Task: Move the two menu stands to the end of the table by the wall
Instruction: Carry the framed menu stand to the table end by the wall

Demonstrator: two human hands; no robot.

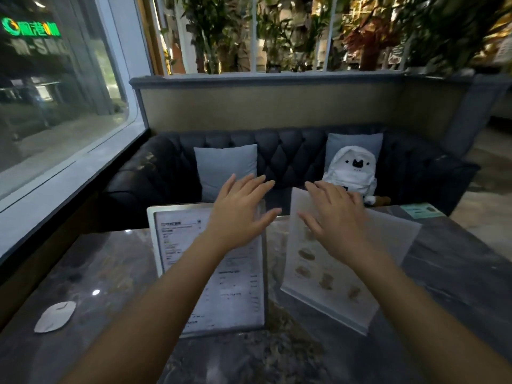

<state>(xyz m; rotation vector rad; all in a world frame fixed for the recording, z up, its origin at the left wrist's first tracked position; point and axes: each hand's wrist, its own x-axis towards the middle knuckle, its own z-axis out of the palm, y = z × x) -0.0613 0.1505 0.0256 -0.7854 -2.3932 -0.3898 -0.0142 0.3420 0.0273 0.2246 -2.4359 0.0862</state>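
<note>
Two clear acrylic menu stands stand upright on a dark marble table [110, 273]. The left menu stand [182, 245] carries a printed text list; the right menu stand [327, 284] shows pictures of food and is turned at an angle. My left hand [241, 212] hovers over the top edge of the left stand, fingers spread, holding nothing. My right hand [335, 217] is spread in front of the upper part of the right stand, gripping nothing. Both forearms hide parts of the stands.
A white oval disc [55, 316] lies at the table's left, near the window wall [63, 173]. A green card [421, 210] lies at the far right corner. Behind the table a dark tufted sofa [291, 156] holds two grey cushions and a white backpack [352, 173].
</note>
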